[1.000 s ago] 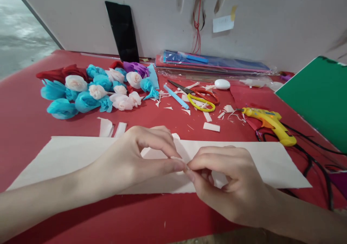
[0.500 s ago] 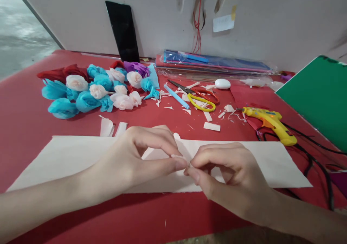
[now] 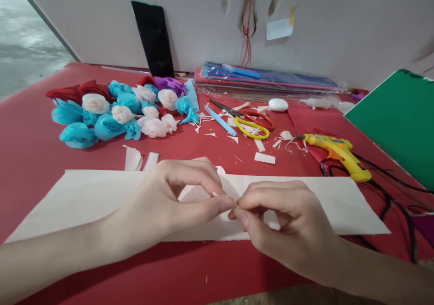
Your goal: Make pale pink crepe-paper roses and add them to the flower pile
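Note:
My left hand (image 3: 190, 201) is closed in a pinch, thumb against fingertips, on a small pale paper piece (image 3: 215, 194) that is mostly hidden. Fingertip to fingertip with it, my right hand (image 3: 285, 210) pinches at the same spot, apparently on the end of that piece. Both hands hover over a long strip of cream paper (image 3: 91, 192) lying across the red table. White paper scraps (image 3: 133, 158) lie just beyond its far edge.
Blue, white, red and purple paper flowers (image 3: 108, 126) are heaped at the back left. Scissors (image 3: 252, 128), a light blue pen (image 3: 221, 120) and cuttings lie mid-table. A yellow glue gun (image 3: 339, 153) with black cable rests right. A black phone-like slab (image 3: 153, 38) leans on the wall.
Only the fingertips have shifted slightly, and less of the small paper piece shows between them. All else looks the same.

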Demonstrator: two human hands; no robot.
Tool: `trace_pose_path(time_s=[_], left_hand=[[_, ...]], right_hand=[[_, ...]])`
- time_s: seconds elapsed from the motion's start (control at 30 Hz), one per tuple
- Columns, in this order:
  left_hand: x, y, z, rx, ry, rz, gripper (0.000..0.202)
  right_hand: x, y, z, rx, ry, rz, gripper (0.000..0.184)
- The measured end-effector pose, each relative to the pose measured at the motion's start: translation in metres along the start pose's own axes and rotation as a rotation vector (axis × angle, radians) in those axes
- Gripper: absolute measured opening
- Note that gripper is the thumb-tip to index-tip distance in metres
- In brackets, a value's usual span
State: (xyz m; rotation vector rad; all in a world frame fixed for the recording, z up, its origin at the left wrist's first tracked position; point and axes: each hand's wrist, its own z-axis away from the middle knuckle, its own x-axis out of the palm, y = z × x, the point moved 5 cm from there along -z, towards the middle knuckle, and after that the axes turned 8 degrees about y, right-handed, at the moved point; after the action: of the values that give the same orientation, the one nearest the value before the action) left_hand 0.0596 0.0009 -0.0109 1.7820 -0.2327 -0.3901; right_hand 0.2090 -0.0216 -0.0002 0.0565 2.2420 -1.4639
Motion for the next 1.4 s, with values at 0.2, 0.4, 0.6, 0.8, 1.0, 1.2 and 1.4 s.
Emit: trace_pose_path(time_s=[0.2, 0.4, 0.6, 0.8, 1.0, 1.2, 1.4], left_hand=[[0.0005, -0.0016, 0.0016, -0.035, 0.01, -0.008, 0.019], [0.0052, -0.0027, 0.0013, -0.091, -0.039, -0.044, 0.021], [0.0054, -0.002, 0.0025, -0.079, -0.05, -0.084, 0.022], [0.0052, -0.0034, 0.0035, -0.083, -0.052, -0.03, 0.022], [0.0036, -0.0042, 0.0045, -0.076, -0.028, -0.014, 0.025], [0.0039, -0.0043, 0.0041, -0.067, -0.017, -0.012, 0.024], [0.0046, -0.0044, 0.0045, -0.07, -0.009, -0.024, 0.024]], right_hand=[[0.0018, 0.0005, -0.0005, -0.033, -0.003, 0.035, 0.013], [0.0051, 0.0019, 0.0009, -0.028, -0.039, 0.053, 0.014], [0.0063, 0.0071, 0.0015, 0.003, -0.058, 0.07, 0.015], [0.0033, 0.0034, 0.0003, -0.01, -0.045, 0.057, 0.012], [0.0032, 0.0015, -0.001, -0.033, -0.053, 0.062, 0.011], [0.0065, -0.0002, 0.002, -0.082, -0.062, 0.06, 0.012], [0.0078, 0.002, 0.0019, -0.076, -0.056, 0.086, 0.014]])
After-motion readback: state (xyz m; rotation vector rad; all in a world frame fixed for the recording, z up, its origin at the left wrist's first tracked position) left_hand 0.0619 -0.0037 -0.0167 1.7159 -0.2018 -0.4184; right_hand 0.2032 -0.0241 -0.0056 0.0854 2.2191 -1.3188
